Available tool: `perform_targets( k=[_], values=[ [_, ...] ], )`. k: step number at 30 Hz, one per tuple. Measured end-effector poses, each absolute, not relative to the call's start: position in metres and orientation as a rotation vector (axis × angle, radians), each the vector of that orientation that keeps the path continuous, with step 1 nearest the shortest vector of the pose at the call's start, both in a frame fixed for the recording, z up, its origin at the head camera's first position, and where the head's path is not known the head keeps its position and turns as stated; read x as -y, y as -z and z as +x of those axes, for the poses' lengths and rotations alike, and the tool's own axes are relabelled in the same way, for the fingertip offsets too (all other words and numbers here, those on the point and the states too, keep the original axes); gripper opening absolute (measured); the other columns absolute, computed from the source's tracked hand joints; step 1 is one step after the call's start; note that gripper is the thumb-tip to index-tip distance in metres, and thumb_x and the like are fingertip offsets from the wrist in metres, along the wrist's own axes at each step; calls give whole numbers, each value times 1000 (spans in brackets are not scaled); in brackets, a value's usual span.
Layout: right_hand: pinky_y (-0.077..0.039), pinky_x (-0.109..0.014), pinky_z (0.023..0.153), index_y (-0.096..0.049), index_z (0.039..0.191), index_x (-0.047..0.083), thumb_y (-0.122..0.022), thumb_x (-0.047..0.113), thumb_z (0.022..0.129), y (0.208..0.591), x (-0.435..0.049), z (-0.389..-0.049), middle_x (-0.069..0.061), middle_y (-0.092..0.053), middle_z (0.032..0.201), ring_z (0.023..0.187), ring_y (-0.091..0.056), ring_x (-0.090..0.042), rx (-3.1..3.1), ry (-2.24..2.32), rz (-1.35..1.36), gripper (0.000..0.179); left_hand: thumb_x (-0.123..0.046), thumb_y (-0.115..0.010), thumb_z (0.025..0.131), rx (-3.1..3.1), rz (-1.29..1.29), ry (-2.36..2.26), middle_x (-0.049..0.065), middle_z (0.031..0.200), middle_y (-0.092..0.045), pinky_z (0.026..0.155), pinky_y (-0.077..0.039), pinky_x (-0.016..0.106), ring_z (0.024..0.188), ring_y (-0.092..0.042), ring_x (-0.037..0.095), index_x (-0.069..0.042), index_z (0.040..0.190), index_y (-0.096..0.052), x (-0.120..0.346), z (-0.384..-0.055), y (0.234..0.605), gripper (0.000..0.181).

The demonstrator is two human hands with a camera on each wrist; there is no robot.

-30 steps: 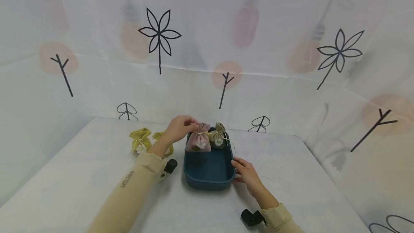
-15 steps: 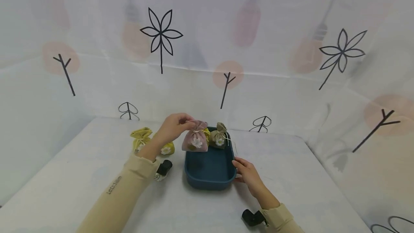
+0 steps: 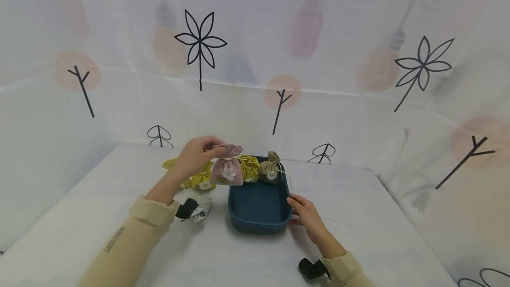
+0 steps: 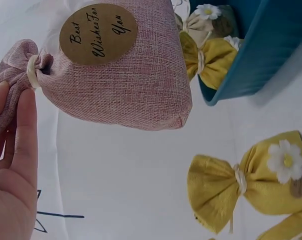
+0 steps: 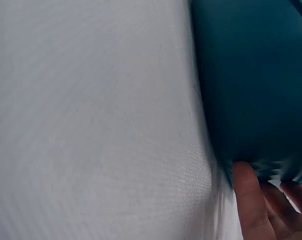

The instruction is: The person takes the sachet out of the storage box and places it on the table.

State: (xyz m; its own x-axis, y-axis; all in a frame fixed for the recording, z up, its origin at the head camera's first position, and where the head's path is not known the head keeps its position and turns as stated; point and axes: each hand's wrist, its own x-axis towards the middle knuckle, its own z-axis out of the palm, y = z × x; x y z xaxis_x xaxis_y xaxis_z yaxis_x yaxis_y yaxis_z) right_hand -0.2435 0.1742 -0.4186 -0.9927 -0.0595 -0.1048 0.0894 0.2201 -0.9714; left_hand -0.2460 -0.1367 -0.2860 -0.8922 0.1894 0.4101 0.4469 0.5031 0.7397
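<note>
My left hand (image 3: 197, 156) pinches the gathered neck of a pink drawstring pouch (image 3: 227, 172), which hangs in the air just left of the blue box (image 3: 259, 228). The left wrist view shows a round brown label on the pouch (image 4: 121, 90), reading "Best Wishes For You". Inside the box, at its far end, sit a yellow pouch (image 3: 249, 168) and an olive pouch (image 3: 269, 169). My right hand (image 3: 308, 218) touches the box's right outer wall with fairly straight fingers; in the right wrist view its fingertips meet the blue wall (image 5: 256, 90).
Yellow pouches with white flowers lie on the table left of the box, one yellow pouch (image 4: 271, 180) plainest in the left wrist view, others partly hidden. A pale grey pouch (image 3: 202, 211) lies near my left wrist. A printed cloth backdrop (image 3: 247, 114) stands behind the table.
My left hand has moved left with the pink pouch, from over the box to beside its left rim. The yellow pouch in the box has come into view. My right hand stays put.
</note>
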Motion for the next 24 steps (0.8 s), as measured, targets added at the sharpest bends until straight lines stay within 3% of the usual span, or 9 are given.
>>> perform_targets(
  k=[16, 24],
  values=[
    [-54, -41, 72, -40, 134, -10, -47, 24, 98, 416, -174, -243, -30, -43, 132, 105, -56, -36, -2365, 1875, 23, 49, -24, -60, 92, 2512, -493, 1267, 8, 103, -65, 82, -48, 43, 94, -61, 22, -5, 107, -64, 176, -231, 285, 24],
    [-54, -40, 72, -41, 133, -9, -49, 23, 97, 418, -174, -242, -30, -44, 132, 103, -57, -34, -2363, 1881, 35, 49, -24, -59, 93, 2502, -438, 1273, 11, 103, -65, 79, -49, 39, 95, -60, 24, -3, 106, -63, 195, -223, 294, 25]
  ],
)
